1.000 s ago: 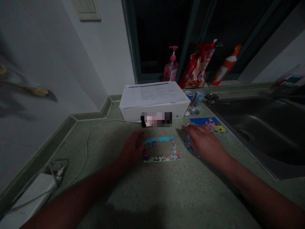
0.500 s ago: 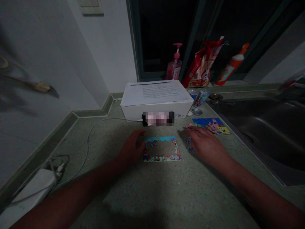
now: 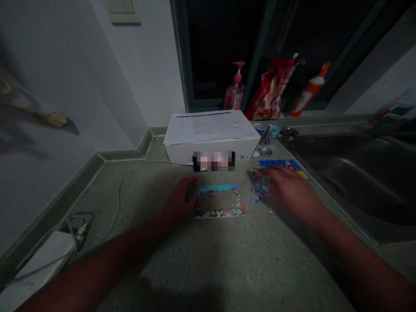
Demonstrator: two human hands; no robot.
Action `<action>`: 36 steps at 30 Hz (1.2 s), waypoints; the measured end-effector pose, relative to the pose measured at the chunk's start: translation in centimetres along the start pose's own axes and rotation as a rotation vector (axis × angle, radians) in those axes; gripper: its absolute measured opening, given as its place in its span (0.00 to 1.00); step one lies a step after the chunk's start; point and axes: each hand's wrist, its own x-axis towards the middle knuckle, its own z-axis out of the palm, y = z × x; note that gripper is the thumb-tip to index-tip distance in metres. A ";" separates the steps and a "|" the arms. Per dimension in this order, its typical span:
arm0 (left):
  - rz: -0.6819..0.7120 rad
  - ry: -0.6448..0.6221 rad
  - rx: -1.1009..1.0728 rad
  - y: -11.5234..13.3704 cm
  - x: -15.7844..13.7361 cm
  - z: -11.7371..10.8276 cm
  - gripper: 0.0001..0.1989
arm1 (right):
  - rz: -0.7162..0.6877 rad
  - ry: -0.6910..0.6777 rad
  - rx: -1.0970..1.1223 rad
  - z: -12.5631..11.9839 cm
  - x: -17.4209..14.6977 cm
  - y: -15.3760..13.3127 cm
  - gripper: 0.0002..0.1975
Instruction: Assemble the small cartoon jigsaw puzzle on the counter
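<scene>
Over ctr, R hand reaches, can't tell if gripping; L hand loosely open at left edge of puzzle, which lies flat, middle bare. Prob. picking from pcs beside R hand; next move needs 1 matched to inner edge.

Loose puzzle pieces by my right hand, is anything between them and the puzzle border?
Nothing visible stands between the loose pieces and puzzle border. The phone is farther back, by the white box; the right hand is on the pieces' other side.
</scene>
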 end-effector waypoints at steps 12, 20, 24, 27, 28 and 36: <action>0.010 -0.009 0.020 -0.3 0.1 0.0 0.24 | 0.122 -0.265 -0.093 -1.5 -0.3 1.8 0.20; 0.022 0.001 0.031 -0.2 0.1 -0.1 0.25 | 0.074 -0.346 -0.034 -1.6 -0.2 0.7 0.18; 0.027 -0.008 0.030 -0.2 0.2 -0.2 0.25 | 0.008 -0.363 0.114 -1.7 -0.1 0.4 0.16; 0.031 -0.012 0.028 -0.2 0.2 -0.2 0.25 | 0.027 -0.424 0.158 -1.7 -0.3 0.0 0.10; 0.030 -0.014 0.032 -0.2 0.2 -0.2 0.25 | 0.039 -0.442 0.157 -1.6 -0.4 -0.2 0.08; 0.043 0.003 0.033 -0.4 0.1 0.1 0.24 | 0.068 -0.419 0.123 -0.5 -1.1 -1.3 0.04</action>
